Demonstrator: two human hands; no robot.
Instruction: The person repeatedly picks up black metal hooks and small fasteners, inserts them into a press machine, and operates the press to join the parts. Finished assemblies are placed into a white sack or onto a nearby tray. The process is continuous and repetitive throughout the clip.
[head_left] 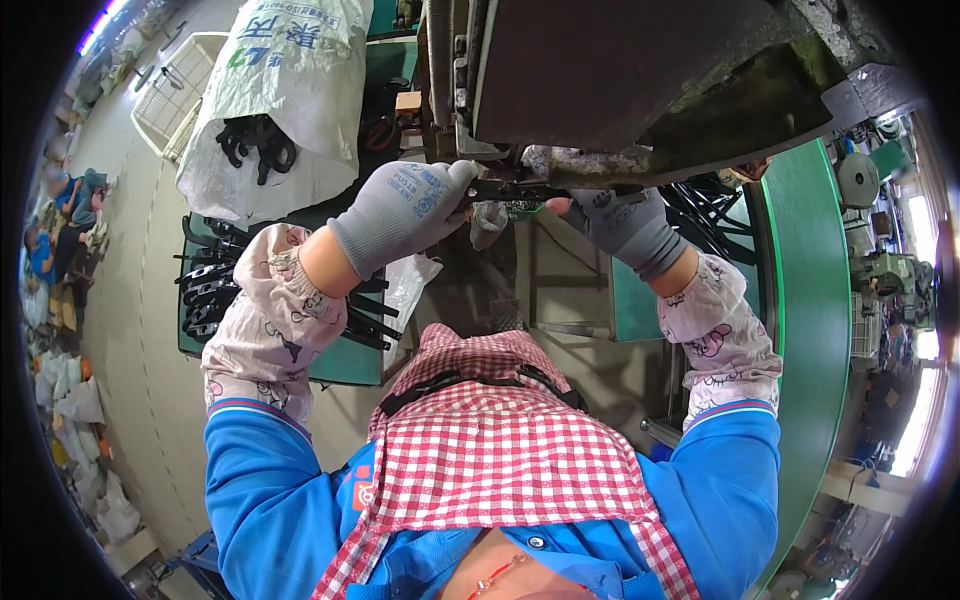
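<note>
My left hand, in a grey knit glove, is closed round the left end of a slim black metal part. On the part's right end my right hand, gloved the same way, is closed too, with a bare fingertip showing. The part lies level between both hands, right under the front edge of a large dark machine. Whether it touches the machine I cannot tell. Just below it hangs a pale, cup-like piece. The fingers' far sides are hidden.
Black metal parts are piled on a green table at the left, and more black parts lie at the right. A white woven sack holds black pieces. A green bench runs along the right. Two people are far left.
</note>
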